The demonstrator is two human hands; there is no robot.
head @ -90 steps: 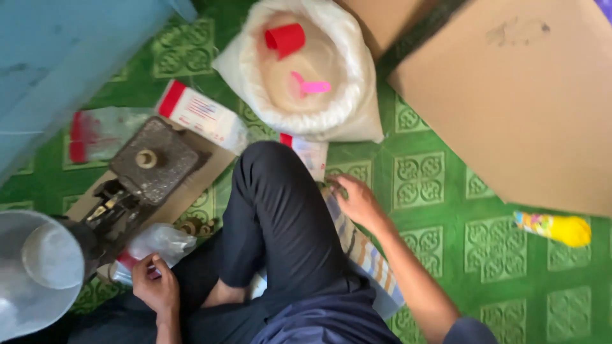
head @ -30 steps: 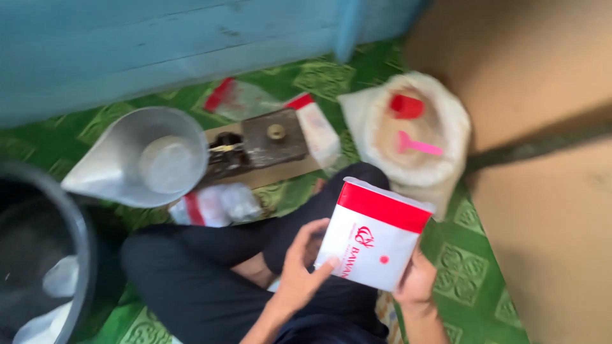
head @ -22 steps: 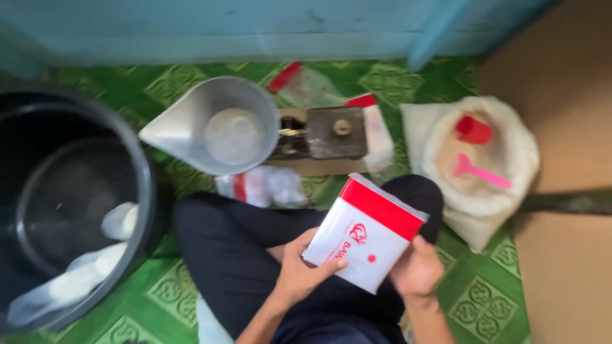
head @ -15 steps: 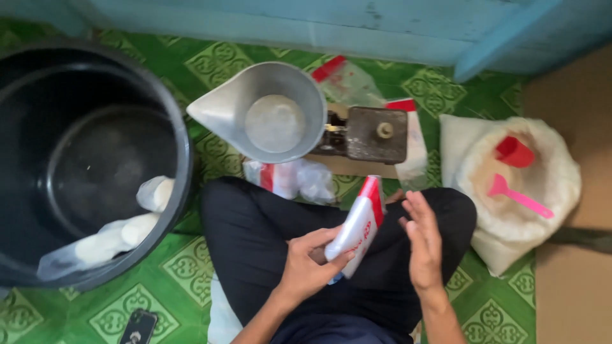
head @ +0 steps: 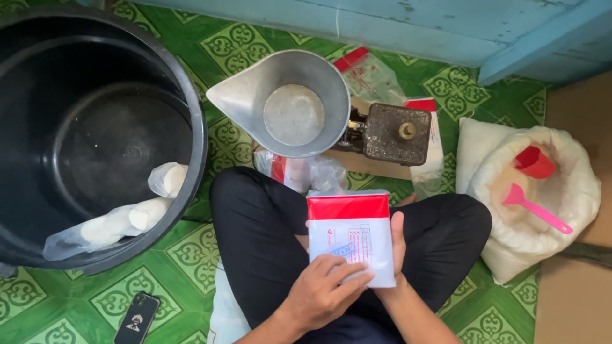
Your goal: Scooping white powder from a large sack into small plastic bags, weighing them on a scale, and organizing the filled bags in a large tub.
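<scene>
Head view: the person is sitting cross-legged on the green patterned floor, holding a flat red-and-white packet over the lap, the left hand gripping its lower edge, the right hand pressing its side. Filled bags are already lying in the black tub, while the scale pan is standing empty and the white sack is waiting open, so this packet looks unfilled as yet.

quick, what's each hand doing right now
Left hand: closed on the front of the red-and-white packet.
Right hand: holding the same packet from behind.
</scene>
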